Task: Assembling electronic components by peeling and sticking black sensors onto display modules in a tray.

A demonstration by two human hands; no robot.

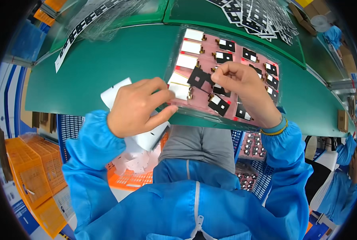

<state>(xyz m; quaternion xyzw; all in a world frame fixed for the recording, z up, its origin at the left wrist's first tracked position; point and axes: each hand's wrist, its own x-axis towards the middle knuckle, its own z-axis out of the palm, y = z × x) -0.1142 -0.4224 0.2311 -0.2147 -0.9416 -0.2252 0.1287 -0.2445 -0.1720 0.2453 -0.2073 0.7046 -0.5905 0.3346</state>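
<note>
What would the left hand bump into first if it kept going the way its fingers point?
Probably the black cut-out piece pinched by the right hand. The left hand points right across the pink sheet, fingertips on a white label. Depth is hard to judge.

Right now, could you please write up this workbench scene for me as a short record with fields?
Surface: green work table
Main item: pink sheet in a clear plastic sleeve, carrying rows of small black pieces with white patches
Left hand: pinches the sleeve's near left edge, white paper sheets under it
Right hand: fingertips on a black angular piece at the sheet's middle
Below the table: orange plastic crate at left, blue mesh basket at right
Nearby: another person in a blue coat, far right
</note>
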